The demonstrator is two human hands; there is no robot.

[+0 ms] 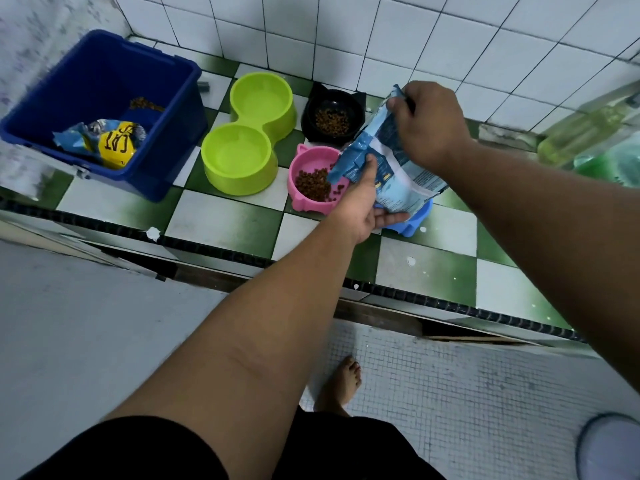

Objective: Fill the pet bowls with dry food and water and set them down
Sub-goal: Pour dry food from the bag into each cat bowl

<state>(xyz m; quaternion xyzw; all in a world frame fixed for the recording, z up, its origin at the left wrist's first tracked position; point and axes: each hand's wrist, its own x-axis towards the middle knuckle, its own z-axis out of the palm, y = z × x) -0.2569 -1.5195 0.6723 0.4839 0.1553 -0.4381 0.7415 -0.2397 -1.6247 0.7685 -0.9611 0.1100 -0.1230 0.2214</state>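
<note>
– Two hands hold the bag (401, 174). Is it heavy?
– Light, I think. It is soft, crinkly and slippery, so hold it at both ends. The left hand (360, 206) cups it from below. The right hand (429, 126) pinches the top corner.
– Where is it?
– Tilted over the pink bowl (302, 203), which has brown bits in it. The bowl looks like smooth, hard plastic.
</note>
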